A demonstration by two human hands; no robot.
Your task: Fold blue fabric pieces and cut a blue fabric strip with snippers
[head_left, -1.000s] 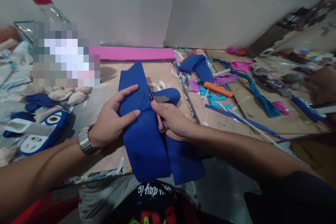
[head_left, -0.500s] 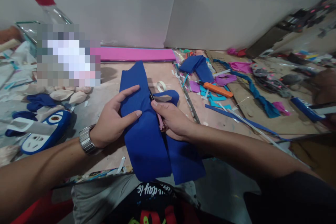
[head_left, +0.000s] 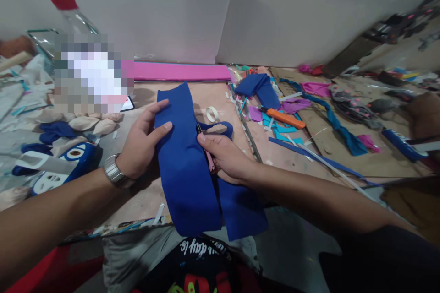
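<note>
A long blue sheet, which looks like crepe paper or cloth, spans the space between my hands and hangs past the table's front edge. At its left edge is my left hand, thumb and index finger apart on top; its other fingers are partly hidden. My right hand is closed around pink-handled scissors. Their dark blade meets the sheet's right side, where a slit separates the sheet from another blue piece below my right hand. A narrow blue strip curls behind the scissors.
A roll of tape lies beyond the sheet. To the right are an orange box cutter, a folded blue piece and coloured scraps on cardboard. A blue-and-white tape dispenser stands left; pink sheets lie along the back.
My left hand has slid back toward the sheet's left edge, uncovering more of its surface. The right hand and scissors have stayed almost in place. The view has shifted slightly.
</note>
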